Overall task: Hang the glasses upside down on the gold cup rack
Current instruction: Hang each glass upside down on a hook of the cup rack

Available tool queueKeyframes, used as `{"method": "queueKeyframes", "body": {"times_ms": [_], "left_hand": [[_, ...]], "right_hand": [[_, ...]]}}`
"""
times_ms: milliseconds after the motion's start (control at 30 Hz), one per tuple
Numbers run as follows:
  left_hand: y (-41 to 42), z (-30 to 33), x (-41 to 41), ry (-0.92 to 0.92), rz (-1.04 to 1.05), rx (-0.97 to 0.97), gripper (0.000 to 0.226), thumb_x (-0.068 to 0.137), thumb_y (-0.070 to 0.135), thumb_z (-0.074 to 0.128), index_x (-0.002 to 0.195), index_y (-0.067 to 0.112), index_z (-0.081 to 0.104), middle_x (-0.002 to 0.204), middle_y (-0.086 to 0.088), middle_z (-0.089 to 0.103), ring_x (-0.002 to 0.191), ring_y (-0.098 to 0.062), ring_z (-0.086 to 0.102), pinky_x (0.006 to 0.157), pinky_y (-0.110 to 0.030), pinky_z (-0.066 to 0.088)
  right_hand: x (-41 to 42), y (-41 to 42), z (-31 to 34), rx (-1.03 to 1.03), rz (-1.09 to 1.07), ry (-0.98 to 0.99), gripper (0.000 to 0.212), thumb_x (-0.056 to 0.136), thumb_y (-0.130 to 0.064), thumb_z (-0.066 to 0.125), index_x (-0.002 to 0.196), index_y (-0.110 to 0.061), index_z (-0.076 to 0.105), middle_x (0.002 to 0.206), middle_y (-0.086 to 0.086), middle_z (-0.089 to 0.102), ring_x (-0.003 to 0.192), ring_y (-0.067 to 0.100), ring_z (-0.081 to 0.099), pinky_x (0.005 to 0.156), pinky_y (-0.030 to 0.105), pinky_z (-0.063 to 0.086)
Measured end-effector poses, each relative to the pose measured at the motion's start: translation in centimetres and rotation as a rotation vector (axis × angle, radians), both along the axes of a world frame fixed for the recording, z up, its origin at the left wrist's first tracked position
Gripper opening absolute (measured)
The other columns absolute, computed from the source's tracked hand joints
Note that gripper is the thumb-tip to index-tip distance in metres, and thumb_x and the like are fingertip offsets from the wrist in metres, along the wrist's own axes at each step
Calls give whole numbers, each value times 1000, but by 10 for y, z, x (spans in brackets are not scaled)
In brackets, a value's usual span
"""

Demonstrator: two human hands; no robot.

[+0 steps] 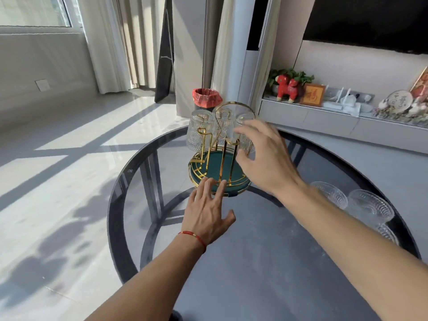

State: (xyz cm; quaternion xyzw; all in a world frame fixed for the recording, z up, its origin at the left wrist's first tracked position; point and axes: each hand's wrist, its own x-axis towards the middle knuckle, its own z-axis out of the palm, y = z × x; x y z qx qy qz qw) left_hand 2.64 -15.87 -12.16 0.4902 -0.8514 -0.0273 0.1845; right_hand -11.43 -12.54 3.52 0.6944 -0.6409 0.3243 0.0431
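The gold cup rack (222,158) with a round green base (215,165) stands on the far side of the round glass table (266,262). Three ribbed clear glasses hang upside down on it: one at the left (199,130), one at the back (223,122) and one at the right (245,133). My right hand (264,158) is around the right glass, fingers spread; whether it grips the glass is unclear. My left hand (208,212) lies flat with its fingertips on the base's front edge. Further glasses (368,207) stand upright on the table at the right.
A bin with a red liner (206,98) stands on the floor behind the rack. A low white shelf (324,112) with a red toy horse, a framed picture and ornaments runs along the right wall. Sunlit floor lies to the left.
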Motion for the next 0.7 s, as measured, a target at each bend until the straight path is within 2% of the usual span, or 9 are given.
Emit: {"method": "queueKeyframes", "body": {"times_ms": [100,167,267,400,467,567,633,700], "left_hand": [[10,13,-8,7,14,30,83,88,50,57,156,16,23,155,-20,29,147,-38,26,111,-50,42],[21,27,-19,11,-12,-13,85,86,39,62,156,14,21,155,-23,28,141,-41,31,108,-52,44],[47,45,-39,110,-151,-85,81,81,31,64,152,13,30,149,-22,35,131,-40,41,104,-53,46],[85,51,-56,274,-310,-3,75,78,29,65,147,17,37,141,-15,39,125,-34,41,104,-48,45],[96,52,-59,328,-291,10,73,77,29,66,145,18,40,138,-13,41,125,-32,39,106,-44,41],[108,58,-66,410,-221,71,71,77,32,64,143,20,43,136,-11,43,125,-29,36,105,-37,35],[117,61,-70,471,-205,137,68,76,35,60,140,19,46,132,-9,45,123,-25,37,103,-31,31],[124,61,-73,489,-226,184,65,76,35,59,138,19,48,130,-7,46,122,-23,38,101,-28,31]], "right_hand": [[-21,88,-36,-59,-43,-131,37,88,-12,64,124,-16,72,131,2,64,124,20,57,110,29,41],[-37,134,-57,-80,-93,-164,31,86,-6,64,115,-13,74,120,2,67,116,21,63,104,35,48],[-54,168,-72,-35,-145,-113,28,83,2,72,109,-11,75,112,1,68,107,24,66,97,45,51],[-77,180,-65,-250,-345,-101,31,81,-8,76,112,-11,72,118,8,66,113,32,61,101,46,45],[-83,185,-68,-317,-517,-250,43,79,-13,78,121,-9,66,125,12,61,120,32,54,105,42,40],[-84,188,-80,-112,-650,-669,78,79,-25,83,145,-10,44,143,11,46,138,27,40,108,25,30],[-89,186,-91,-3,-647,-844,88,79,-27,82,151,-16,33,147,6,42,140,24,41,113,33,37],[-96,184,-99,-12,-670,-883,82,79,-26,81,146,-21,34,141,0,48,129,22,51,105,39,48]]}}
